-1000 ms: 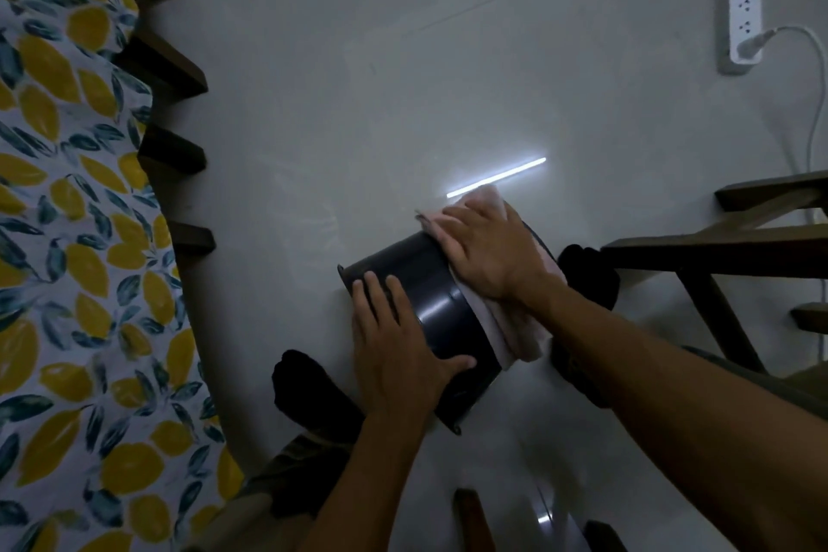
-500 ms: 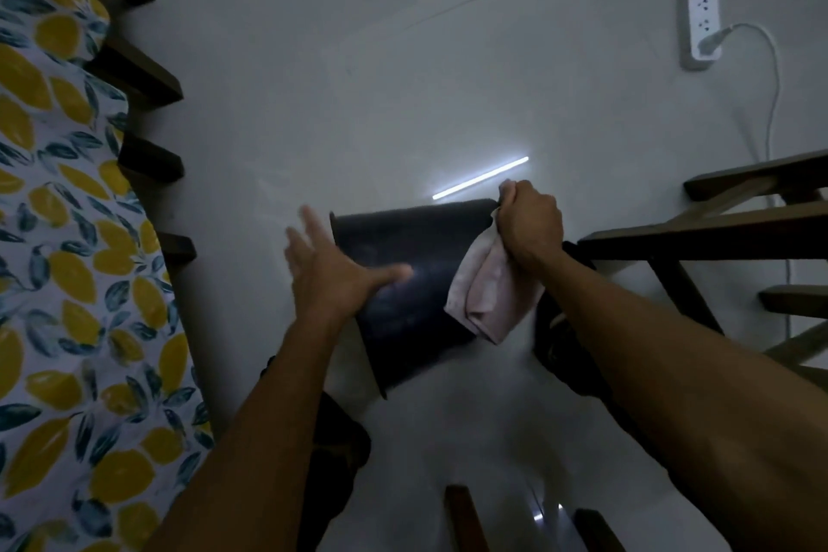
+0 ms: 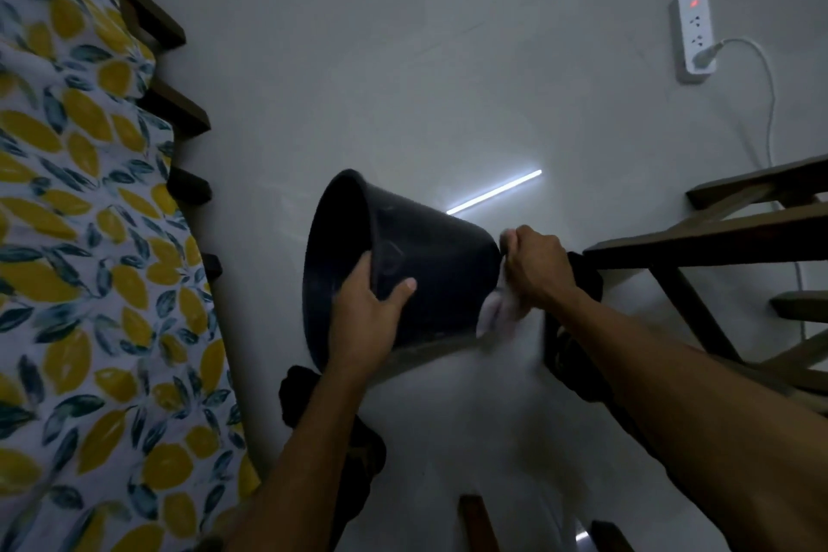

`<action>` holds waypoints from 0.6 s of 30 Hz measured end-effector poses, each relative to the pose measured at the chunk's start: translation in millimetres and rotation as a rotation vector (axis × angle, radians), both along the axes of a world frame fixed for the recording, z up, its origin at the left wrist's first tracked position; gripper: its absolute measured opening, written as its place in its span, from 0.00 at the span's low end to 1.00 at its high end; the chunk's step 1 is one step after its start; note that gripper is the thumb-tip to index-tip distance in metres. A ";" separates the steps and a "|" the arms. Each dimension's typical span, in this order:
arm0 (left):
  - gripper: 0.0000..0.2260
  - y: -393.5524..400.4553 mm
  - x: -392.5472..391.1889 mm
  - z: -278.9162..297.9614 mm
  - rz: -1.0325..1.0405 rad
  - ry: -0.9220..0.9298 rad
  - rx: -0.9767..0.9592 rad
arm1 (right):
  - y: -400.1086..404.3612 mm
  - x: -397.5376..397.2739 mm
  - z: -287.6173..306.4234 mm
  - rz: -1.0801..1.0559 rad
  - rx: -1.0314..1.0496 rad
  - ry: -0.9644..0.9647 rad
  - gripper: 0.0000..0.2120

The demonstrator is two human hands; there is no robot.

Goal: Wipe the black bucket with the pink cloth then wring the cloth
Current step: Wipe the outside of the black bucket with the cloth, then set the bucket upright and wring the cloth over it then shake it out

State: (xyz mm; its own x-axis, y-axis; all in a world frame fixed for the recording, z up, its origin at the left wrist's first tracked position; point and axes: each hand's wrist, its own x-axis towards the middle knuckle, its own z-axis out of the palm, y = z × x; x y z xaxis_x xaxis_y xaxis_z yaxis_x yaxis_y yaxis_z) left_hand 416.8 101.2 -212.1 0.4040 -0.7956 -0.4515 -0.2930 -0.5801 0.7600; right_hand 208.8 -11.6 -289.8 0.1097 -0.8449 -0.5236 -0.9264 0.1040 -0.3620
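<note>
Over the floor [image 3: 403,81], black bucket [image 3: 430,273] now tipped mouth-leftward.

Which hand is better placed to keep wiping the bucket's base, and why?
The right hand: it already holds the pink cloth against the base end of the black bucket. The left hand is occupied, its grip on the rim steadying the tilted bucket.

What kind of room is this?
Probably a bedroom at home: a bed with a yellow lemon-print sheet, a white power strip on the smooth grey floor, and dark wooden furniture.
</note>
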 end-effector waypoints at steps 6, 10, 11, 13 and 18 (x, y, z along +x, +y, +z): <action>0.17 32.2 -37.7 -18.7 -0.449 -0.574 0.053 | -7.4 -3.4 54.9 0.072 0.091 0.061 0.16; 0.26 44.8 -55.7 -40.6 -0.587 -0.619 0.088 | -10.4 -3.5 74.5 0.154 0.041 0.043 0.21; 0.26 46.7 -60.2 -47.4 -0.607 -0.667 0.075 | -11.2 -3.5 77.5 0.163 0.022 0.037 0.19; 0.25 50.3 -71.2 -54.8 -0.625 -0.733 0.094 | -13.5 -3.6 81.1 0.172 -0.009 0.030 0.15; 0.23 62.2 -89.9 -79.0 -0.642 -0.729 0.208 | -17.2 -3.8 82.7 0.135 -0.029 0.004 0.09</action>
